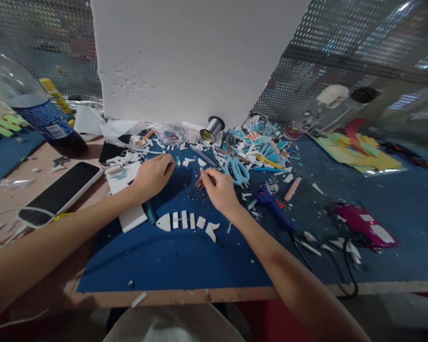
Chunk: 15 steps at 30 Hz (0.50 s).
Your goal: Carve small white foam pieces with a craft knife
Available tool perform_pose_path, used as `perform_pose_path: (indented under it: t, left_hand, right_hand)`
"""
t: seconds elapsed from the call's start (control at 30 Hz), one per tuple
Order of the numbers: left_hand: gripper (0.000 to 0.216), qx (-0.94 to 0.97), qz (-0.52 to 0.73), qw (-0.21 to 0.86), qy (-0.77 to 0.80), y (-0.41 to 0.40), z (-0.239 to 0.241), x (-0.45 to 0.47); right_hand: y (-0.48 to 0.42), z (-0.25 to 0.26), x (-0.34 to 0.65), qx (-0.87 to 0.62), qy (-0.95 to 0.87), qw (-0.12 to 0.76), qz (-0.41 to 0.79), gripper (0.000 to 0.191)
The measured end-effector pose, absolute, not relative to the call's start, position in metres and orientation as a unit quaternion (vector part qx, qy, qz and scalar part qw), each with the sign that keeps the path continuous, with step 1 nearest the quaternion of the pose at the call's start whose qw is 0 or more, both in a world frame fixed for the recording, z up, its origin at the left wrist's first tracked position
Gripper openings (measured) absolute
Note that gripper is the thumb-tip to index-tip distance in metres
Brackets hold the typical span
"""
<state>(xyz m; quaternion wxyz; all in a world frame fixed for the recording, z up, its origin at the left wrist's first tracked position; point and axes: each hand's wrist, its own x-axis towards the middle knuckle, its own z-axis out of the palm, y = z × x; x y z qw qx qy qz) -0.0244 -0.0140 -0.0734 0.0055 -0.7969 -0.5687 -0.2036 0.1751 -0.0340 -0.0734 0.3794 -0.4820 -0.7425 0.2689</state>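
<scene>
My left hand (155, 173) hovers over the blue mat with its fingers curled together; what they hold, if anything, is hidden. Facing it, my right hand (220, 191) has thumb and fingers pinched, and what is between them is too small to name. A thin dark loop (196, 194), perhaps wire, shows just below the right fingertips. Nearer to me lies a fish made of separate white pieces: a head (163, 223), several body strips (184, 220) and a forked tail (211, 231). Behind the hands stands a spool of silvery wire (214, 128).
Light-blue scissors (237, 170) lie by a heap of white and blue scraps (262, 142). To the right are a blue glue gun (276, 209) with its cable and a magenta item (367, 224). A phone (62, 192) and a bottle (44, 114) occupy the left; a white board (196, 57) rises behind.
</scene>
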Motion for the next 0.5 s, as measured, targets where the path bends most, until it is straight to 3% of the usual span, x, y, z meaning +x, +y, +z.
perform_pose_path:
  t: [0.5]
  left_hand:
    - [0.028, -0.824, -0.14, 0.13, -0.533, -0.0141, -0.0813, -0.0226]
  right_hand:
    - [-0.0356, -0.0739, 0.1728, -0.448, -0.761, 0.358, 0.302, 0.042]
